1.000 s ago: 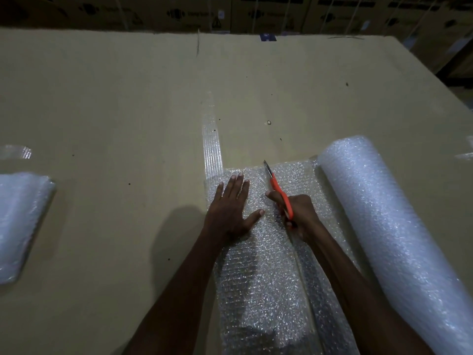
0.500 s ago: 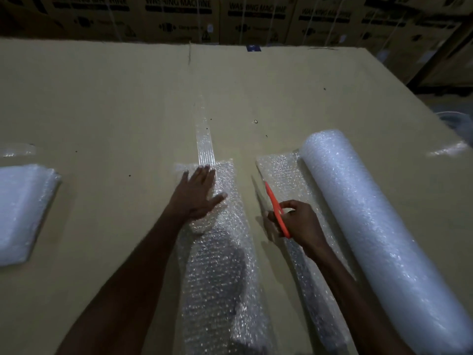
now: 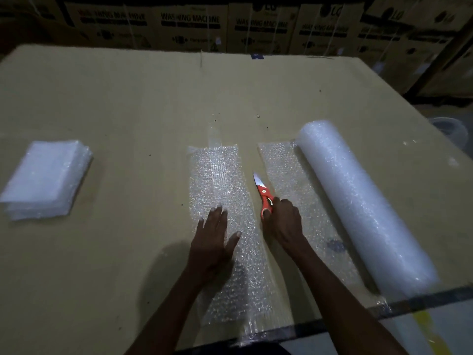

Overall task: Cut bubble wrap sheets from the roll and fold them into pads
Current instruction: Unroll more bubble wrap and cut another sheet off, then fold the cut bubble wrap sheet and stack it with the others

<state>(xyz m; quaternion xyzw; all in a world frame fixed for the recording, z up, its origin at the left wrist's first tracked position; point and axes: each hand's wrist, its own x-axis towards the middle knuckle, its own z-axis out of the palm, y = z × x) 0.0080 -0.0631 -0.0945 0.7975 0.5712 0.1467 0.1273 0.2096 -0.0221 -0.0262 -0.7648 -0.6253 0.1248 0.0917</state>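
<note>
A cut bubble wrap sheet (image 3: 220, 180) lies flat in the middle of the cardboard-covered table (image 3: 128, 98). My left hand (image 3: 212, 242) rests flat on its near half, fingers spread. To its right, my right hand (image 3: 284, 224) grips red-handled scissors (image 3: 265, 196), blades closed and pointing away, lying in the gap between the sheet and the unrolled flap (image 3: 294, 180). That flap leads to the big bubble wrap roll (image 3: 358, 201) at the right. A stack of folded pads (image 3: 46, 175) sits at the far left.
Brown washing-machine cartons (image 3: 230, 26) line the back beyond the table. The table's near edge (image 3: 332, 326) runs across the bottom right, with the floor below it. A pale round container (image 3: 450, 129) shows past the right edge.
The cut sheet now lies apart from the roll's flap. My left hand slid back toward me along the sheet. My right hand has lowered the scissors into the gap. The camera tilted up.
</note>
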